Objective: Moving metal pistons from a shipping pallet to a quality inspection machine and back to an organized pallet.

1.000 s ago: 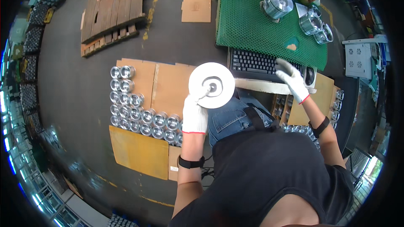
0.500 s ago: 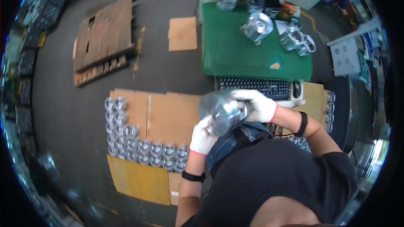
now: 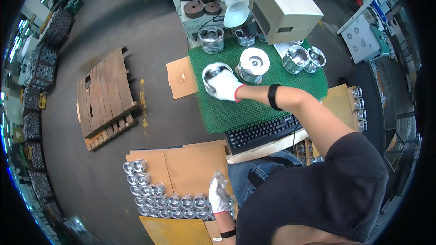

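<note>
My right hand (image 3: 223,85), in a white knit glove, grips a silver metal piston (image 3: 210,70) at the left side of a green mesh mat (image 3: 218,117). The piston's hollow side faces up, and the fingers reach over its rim. Just right of it stands another piston (image 3: 253,63), its flat round face up. My left hand (image 3: 218,193), also gloved, hangs low beside my leg with nothing in it, fingers loosely stretched. Below and beside it, several pistons (image 3: 175,202) stand in rows on a cardboard sheet (image 3: 197,165).
Behind the mat are a beige box-shaped device (image 3: 290,11), a white lamp hood (image 3: 237,13) and brown round weights (image 3: 194,9). More pistons (image 3: 295,59) stand at the mat's right. A black keyboard (image 3: 261,134) lies at its near edge. A wooden pallet (image 3: 106,95) rests on the floor.
Both hands held a piston before my body; now the right hand has it at the mat's left side. My left hand has let go and dropped lower. The view has shifted toward the bench.
</note>
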The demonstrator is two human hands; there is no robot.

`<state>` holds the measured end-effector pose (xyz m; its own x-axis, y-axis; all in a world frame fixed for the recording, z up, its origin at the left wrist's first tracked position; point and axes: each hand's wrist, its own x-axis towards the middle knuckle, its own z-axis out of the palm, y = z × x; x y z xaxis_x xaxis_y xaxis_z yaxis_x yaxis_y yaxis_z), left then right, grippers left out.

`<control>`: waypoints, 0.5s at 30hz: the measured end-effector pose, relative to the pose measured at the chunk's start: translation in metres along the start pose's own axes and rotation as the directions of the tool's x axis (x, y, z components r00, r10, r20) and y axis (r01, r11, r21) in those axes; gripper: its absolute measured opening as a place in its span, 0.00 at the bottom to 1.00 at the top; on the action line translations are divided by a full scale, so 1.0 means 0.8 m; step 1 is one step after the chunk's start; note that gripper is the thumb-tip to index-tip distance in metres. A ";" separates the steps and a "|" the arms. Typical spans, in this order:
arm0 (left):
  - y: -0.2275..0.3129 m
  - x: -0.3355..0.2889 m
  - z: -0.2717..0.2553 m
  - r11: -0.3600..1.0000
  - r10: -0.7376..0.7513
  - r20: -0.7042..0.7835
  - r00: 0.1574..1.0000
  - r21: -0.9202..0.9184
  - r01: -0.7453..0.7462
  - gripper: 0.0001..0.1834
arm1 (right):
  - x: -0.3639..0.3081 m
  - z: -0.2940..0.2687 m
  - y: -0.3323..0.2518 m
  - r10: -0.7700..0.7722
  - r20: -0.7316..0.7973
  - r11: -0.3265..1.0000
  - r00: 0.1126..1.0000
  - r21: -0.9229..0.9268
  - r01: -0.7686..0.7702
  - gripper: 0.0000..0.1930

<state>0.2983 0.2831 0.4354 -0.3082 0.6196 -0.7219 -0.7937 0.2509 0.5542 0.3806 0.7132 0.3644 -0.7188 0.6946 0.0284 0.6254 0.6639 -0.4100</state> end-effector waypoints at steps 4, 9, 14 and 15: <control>0.005 0.005 0.015 0.998 0.048 -0.038 0.998 -0.030 -0.050 0.24 | 0.036 -0.084 -0.027 0.130 -0.016 0.934 0.991 -0.334 -0.128 0.12; 0.025 0.017 0.040 1.000 0.009 -0.042 0.999 0.016 -0.008 0.18 | 0.046 -0.094 -0.036 0.301 -0.057 0.947 0.952 -0.101 -0.306 0.11; 0.032 0.055 0.060 0.966 -0.062 0.013 0.998 0.253 0.057 0.15 | -0.058 -0.156 -0.073 -0.122 -0.326 0.947 0.937 -0.321 0.012 0.16; 0.035 0.062 0.067 0.959 -0.083 0.018 0.996 0.274 0.075 0.15 | -0.093 -0.155 -0.085 -0.129 -0.295 0.968 0.947 -0.243 0.056 0.16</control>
<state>0.2893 0.3607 0.4376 -0.2317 0.6102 -0.7576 -0.6406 0.4904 0.5909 0.4291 0.6510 0.5031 -0.6716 0.6539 0.3484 0.6392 0.7491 -0.1740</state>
